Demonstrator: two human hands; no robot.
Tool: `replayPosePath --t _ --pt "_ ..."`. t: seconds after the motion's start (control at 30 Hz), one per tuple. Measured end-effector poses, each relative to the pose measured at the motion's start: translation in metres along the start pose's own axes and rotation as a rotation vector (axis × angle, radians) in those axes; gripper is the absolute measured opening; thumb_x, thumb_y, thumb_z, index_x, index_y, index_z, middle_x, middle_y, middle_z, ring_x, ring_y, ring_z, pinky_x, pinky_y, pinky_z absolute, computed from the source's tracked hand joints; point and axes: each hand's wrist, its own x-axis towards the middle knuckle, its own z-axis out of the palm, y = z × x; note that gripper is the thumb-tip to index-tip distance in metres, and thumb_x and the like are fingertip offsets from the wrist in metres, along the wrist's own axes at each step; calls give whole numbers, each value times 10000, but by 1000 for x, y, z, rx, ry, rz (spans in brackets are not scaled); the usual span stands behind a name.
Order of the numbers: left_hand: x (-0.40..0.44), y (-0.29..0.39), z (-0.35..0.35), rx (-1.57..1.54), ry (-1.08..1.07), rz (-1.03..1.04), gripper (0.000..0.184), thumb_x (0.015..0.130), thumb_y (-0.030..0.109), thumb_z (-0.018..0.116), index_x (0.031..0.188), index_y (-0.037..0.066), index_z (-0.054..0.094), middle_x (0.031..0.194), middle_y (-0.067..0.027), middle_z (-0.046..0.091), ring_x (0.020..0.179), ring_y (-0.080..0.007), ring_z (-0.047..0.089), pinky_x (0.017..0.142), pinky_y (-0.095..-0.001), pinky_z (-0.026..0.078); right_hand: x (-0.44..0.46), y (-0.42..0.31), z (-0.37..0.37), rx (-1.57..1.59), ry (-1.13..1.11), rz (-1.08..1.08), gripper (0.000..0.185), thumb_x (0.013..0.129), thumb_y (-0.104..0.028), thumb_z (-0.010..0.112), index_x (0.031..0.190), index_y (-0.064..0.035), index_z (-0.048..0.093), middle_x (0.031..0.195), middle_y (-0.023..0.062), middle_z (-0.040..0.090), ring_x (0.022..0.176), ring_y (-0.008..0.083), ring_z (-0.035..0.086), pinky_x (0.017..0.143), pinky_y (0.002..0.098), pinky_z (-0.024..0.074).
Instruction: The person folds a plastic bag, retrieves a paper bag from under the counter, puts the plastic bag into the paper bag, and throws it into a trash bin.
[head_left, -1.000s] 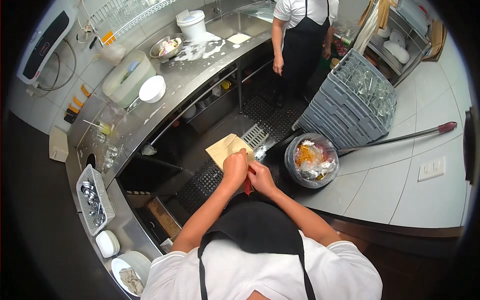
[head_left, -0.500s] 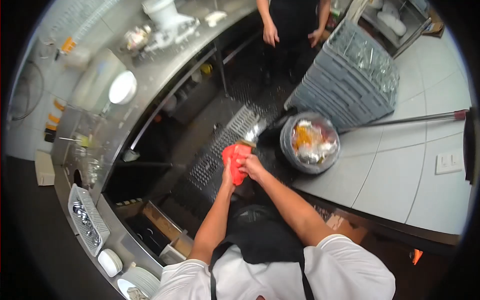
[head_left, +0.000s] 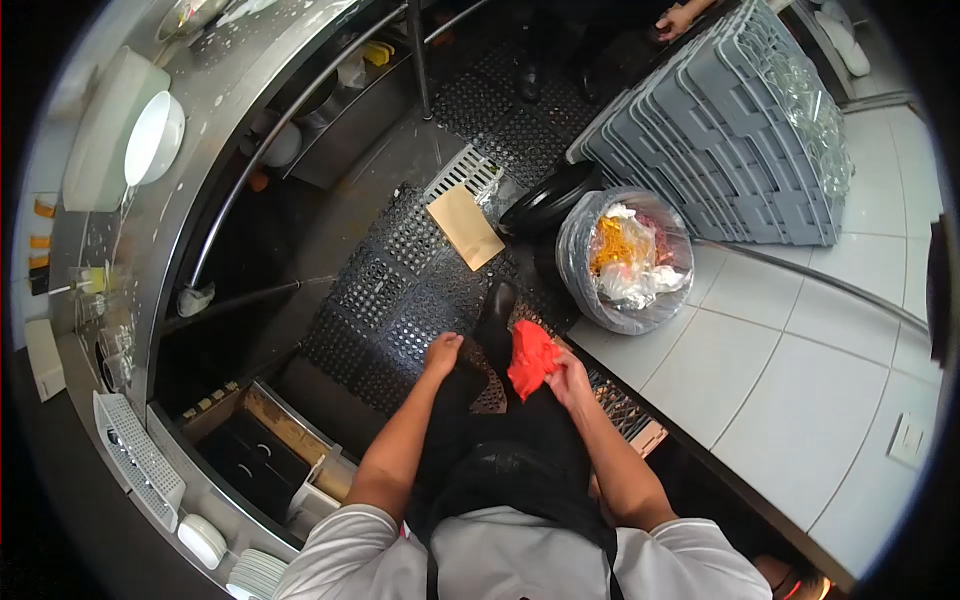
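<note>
My right hand (head_left: 573, 380) grips a crumpled, bright red, thin and floppy thing (head_left: 533, 360); whether it is a plastic bag or a glove I cannot tell. To its left, my left hand (head_left: 444, 356) is apart from it, fingers curled closed, and nothing shows in them. Beyond both hands is a flat brown cardboard-like rectangle (head_left: 466, 227), over the black floor mat and partly over the drain grate (head_left: 463, 173); whether it touches the floor I cannot tell. A lined bin (head_left: 655, 318) stands ahead to the right, filled with food scraps and crumpled plastic.
Grey stacked crates (head_left: 700, 140) with glasses stand behind the bin, beside a white tiled surface (head_left: 740, 340). A black lid (head_left: 550, 198) leans by the bin. A steel counter (head_left: 215, 110) curves along the left, with a white bowl (head_left: 155, 138). Another person's hand (head_left: 676, 22) shows at the top.
My hands have parted: both held the red thing, now only the right does, lower and further right. The brown rectangle, earlier mostly hidden behind the red thing, now shows whole. My view has tilted down.
</note>
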Motion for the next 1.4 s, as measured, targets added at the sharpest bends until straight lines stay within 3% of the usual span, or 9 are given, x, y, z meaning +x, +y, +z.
replayPosePath --t 0.37,0.7,0.83,0.87,0.97,1.1,1.17,1.27,1.4 --pt "150 110 -132 506 215 97 465 820 270 744 1260 148 654 1402 -161 522 1215 -375 578 978 -458 495 59 -36 -10 138 129 -55 320 703 -50 469 988 5 604 1025 160 656 968 306 634 937 412 511" --pt "471 157 -52 534 139 302 849 810 39 642 1554 173 255 1584 -182 291 1266 -417 535 1019 -500 473 94 -41 -22 -8 360 -118 229 696 -52 506 890 8 613 888 107 639 861 246 634 832 364 520" --pt "565 146 -16 551 88 273 864 826 18 592 1573 185 193 1606 -152 260 1295 -397 521 1029 -479 470 82 -26 -10 5 556 -145 191 708 -148 543 846 -24 585 838 98 628 827 247 629 836 371 530" --pt "599 117 1 474 111 411 748 819 40 598 1516 184 368 1507 -179 434 1252 -381 563 1000 -478 490 79 -20 -22 23 536 -171 202 707 -155 545 854 -24 590 841 102 631 836 256 632 854 388 530" --pt "584 103 15 598 -47 373 471 809 74 617 1269 168 657 1286 -203 623 1137 -370 633 948 -477 515 76 -20 -7 99 551 -175 204 691 -117 545 859 -13 596 860 120 645 824 269 641 842 391 536" --pt "517 96 19 721 88 483 129 815 134 626 827 98 749 918 -196 708 847 -344 696 803 -516 533 68 -20 19 171 560 -173 196 686 -87 545 856 -5 596 862 128 648 818 280 643 826 387 540" --pt "487 80 10 764 218 729 139 832 126 596 876 70 715 881 -211 687 849 -366 679 789 -519 525 61 -30 48 133 508 -200 192 685 -89 545 851 -8 595 848 117 639 811 274 637 828 385 538" --pt "369 171 -54 571 -22 674 171 827 93 580 957 40 678 990 -210 662 922 -383 642 818 -504 515 41 -37 63 127 397 -261 168 683 -105 545 821 -17 582 814 99 614 779 249 618 810 368 532" --pt "221 269 -142 499 -181 1067 228 777 63 591 987 -13 639 1167 -193 626 998 -392 624 875 -481 499 7 -76 156 114 248 -280 132 677 -130 546 778 -45 541 743 58 555 710 208 569 727 338 511"
